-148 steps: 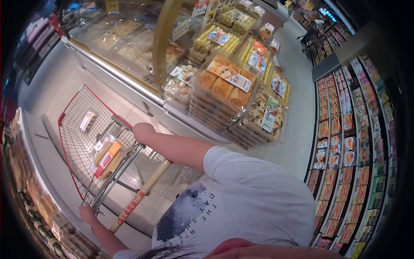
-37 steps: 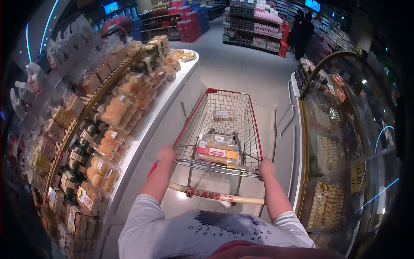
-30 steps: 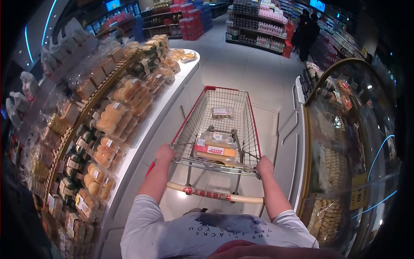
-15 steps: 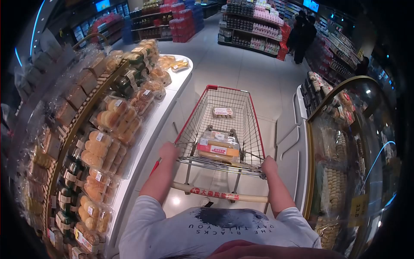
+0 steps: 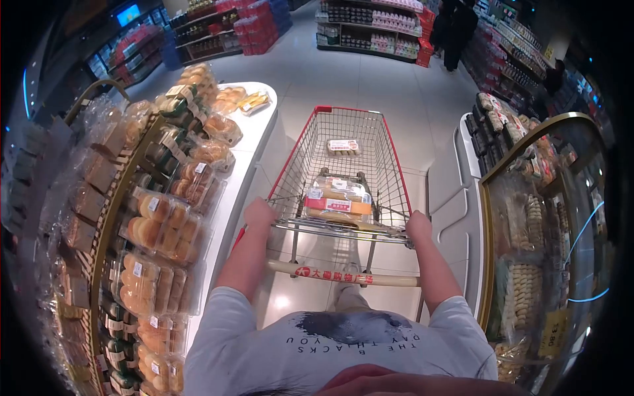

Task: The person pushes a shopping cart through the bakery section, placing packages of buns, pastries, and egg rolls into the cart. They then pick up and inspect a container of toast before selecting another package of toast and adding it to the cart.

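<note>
Forward past the bread packs (image 5: 140, 285), the cart (image 5: 323, 109) has rolled a little, the left hand (image 5: 259, 214) and right hand (image 5: 419, 228) curling their fingers on its rear corners. Food packages (image 5: 338, 205) already lie inside; whether that's everything, I can't tell.

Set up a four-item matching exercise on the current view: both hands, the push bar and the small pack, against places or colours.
1. Left hand
2. Push bar
3. Small pack
4. Right hand

A. Cream with red lettering
B. At the near right corner of the cart
C. Inside the cart, toward its far end
D. At the cart's near left corner

Pairs: 1-D, 2-A, 3-C, 4-B
</note>
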